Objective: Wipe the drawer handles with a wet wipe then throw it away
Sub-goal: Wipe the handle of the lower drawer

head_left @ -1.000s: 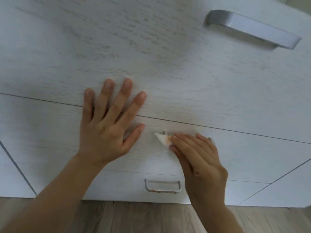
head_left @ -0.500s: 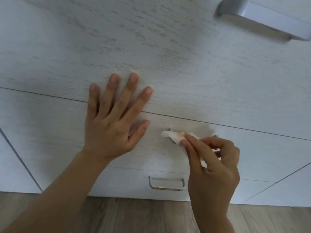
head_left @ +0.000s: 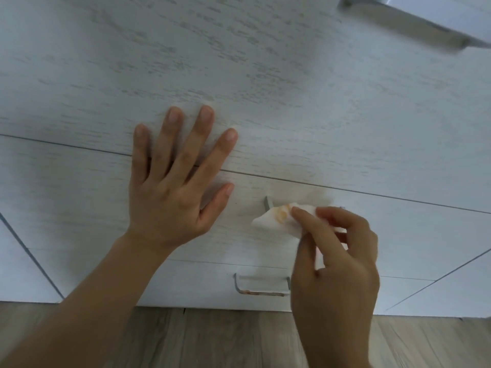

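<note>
Left hand (head_left: 170,192) lies flat across the drawer fronts (head_left: 79,195), fingers spread wide. Right hand (head_left: 337,261) has its fingers pinching the stained wet wipe (head_left: 276,219), pressed against the middle handle (head_left: 267,204). Lower handle (head_left: 261,290) is just below.

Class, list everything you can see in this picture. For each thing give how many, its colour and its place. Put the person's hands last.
drawer fronts: three, white with grey wood grain, stacked, filling most of the view
top handle: one, silver, upper right corner, blurred
middle handle: one, grey, on the middle drawer, mostly hidden behind the wipe and right hand
bottom handle: one, grey with brownish marks on its lower edge, on the lowest drawer
wet wipe: one, white with an orange stain, at the middle handle
floor: one, grey-brown wood look, along the bottom
left hand: one, flat with fingers spread, across the seam between the top and middle drawers
right hand: one, pinches the wet wipe
</note>
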